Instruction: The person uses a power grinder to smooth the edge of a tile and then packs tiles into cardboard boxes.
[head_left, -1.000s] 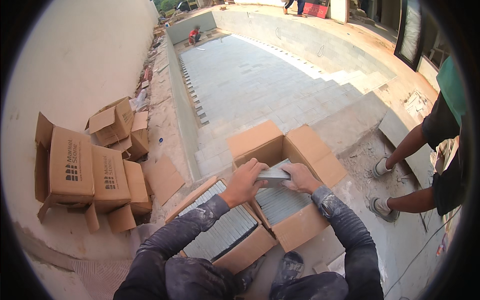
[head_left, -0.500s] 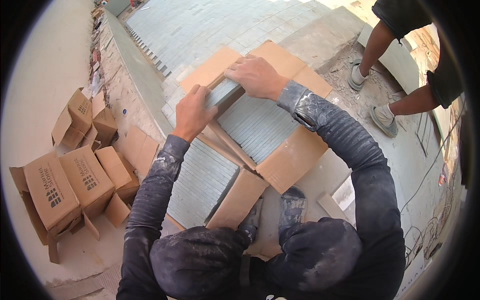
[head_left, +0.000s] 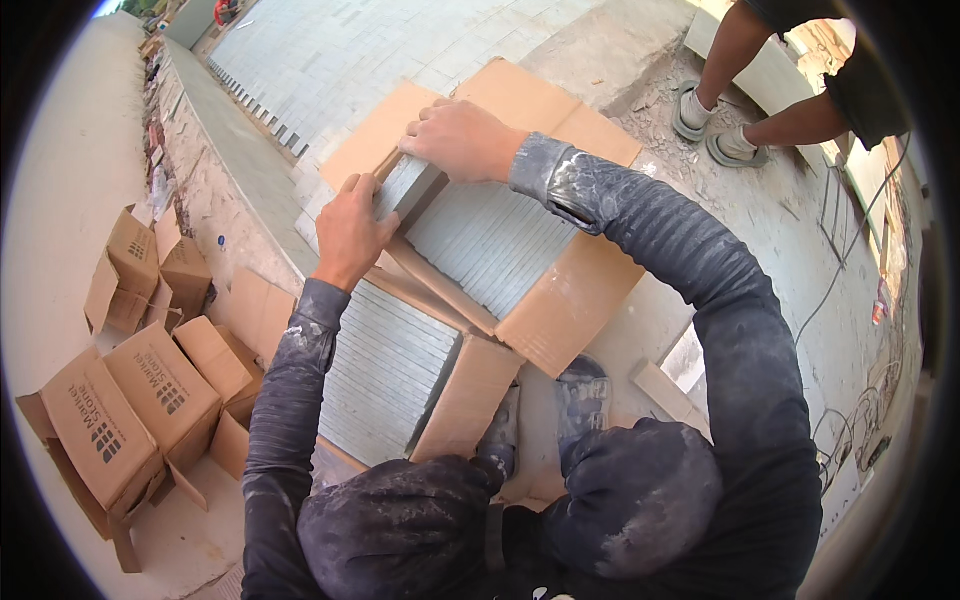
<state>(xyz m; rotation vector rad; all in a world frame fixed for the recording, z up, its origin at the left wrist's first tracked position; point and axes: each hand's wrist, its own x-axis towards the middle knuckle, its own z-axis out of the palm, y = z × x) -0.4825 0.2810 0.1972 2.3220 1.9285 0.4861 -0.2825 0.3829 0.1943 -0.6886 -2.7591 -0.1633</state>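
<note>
We lean further over box (head_left: 560,300); left hand (head_left: 350,235) and right hand (head_left: 462,140) stay clamped on tile stack (head_left: 405,185) at far end, lifting continues.

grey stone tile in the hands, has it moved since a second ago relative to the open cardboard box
Yes. The grey stone tile has gone from over the middle of the open cardboard box to its far left corner, with the left hand and right hand gripping it.
</note>
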